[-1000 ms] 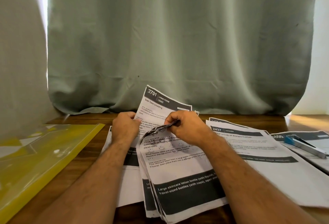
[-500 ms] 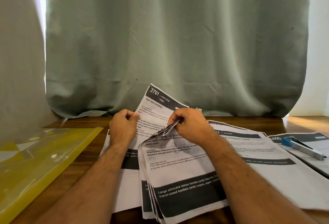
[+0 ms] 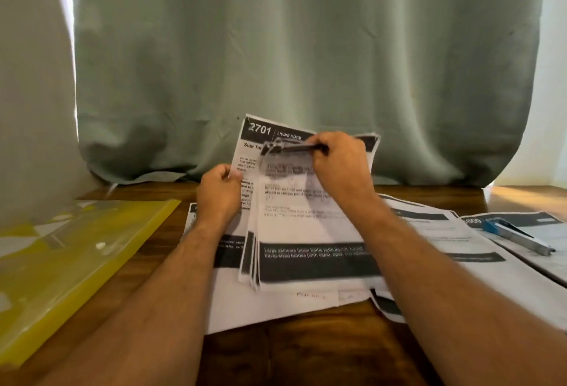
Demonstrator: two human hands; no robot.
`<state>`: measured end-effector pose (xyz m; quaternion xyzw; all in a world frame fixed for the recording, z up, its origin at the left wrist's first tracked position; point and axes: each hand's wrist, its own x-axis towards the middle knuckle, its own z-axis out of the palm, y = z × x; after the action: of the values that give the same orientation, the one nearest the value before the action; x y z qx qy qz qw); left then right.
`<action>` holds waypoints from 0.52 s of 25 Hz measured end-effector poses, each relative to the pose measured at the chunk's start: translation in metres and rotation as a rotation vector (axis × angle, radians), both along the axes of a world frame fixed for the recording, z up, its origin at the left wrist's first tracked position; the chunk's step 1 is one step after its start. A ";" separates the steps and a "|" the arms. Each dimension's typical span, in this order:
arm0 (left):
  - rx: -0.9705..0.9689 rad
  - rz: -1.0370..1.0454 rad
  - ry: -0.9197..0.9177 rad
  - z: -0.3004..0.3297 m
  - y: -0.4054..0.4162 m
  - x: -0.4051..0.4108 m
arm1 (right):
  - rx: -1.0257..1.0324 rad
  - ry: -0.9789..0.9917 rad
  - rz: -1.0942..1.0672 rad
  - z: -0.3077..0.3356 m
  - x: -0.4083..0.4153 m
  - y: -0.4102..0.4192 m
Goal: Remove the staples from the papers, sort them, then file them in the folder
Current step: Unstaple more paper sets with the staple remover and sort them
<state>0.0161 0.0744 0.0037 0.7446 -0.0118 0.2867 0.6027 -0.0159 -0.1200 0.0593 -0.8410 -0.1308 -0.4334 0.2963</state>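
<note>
A stapled bundle of printed papers (image 3: 306,226) stands tilted up in the middle of the wooden table (image 3: 291,355). My left hand (image 3: 219,192) grips its left edge, on the sheet headed 2701. My right hand (image 3: 340,164) pinches the folded-over top of the front sheets and holds it up near the bundle's top edge. No staple is visible. A yellow see-through folder (image 3: 61,263) lies flat at the left.
More printed sheets (image 3: 445,232) lie flat under and to the right of the bundle. A blue and grey stapler-like tool (image 3: 518,236) rests on a sheet at the far right. A grey-green curtain (image 3: 306,63) hangs right behind the table.
My right hand has lifted the pinched front sheets up and away from me, towards the bundle's top. The left hand kept its grip on the left edge.
</note>
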 end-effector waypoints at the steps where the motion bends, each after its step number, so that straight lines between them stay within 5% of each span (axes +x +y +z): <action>1: -0.066 -0.045 0.029 0.001 -0.001 0.001 | 0.010 -0.073 -0.022 0.007 0.004 0.005; 6: -0.175 -0.160 -0.015 0.004 -0.004 0.000 | 0.115 -0.395 0.000 0.001 0.016 0.032; 13: -0.076 -0.045 -0.109 0.005 -0.005 0.001 | 0.145 -0.362 0.016 -0.006 0.019 0.011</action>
<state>0.0172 0.0692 0.0091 0.7041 -0.0507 0.3135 0.6351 0.0034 -0.1088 0.0537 -0.7247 -0.1571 -0.5837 0.3309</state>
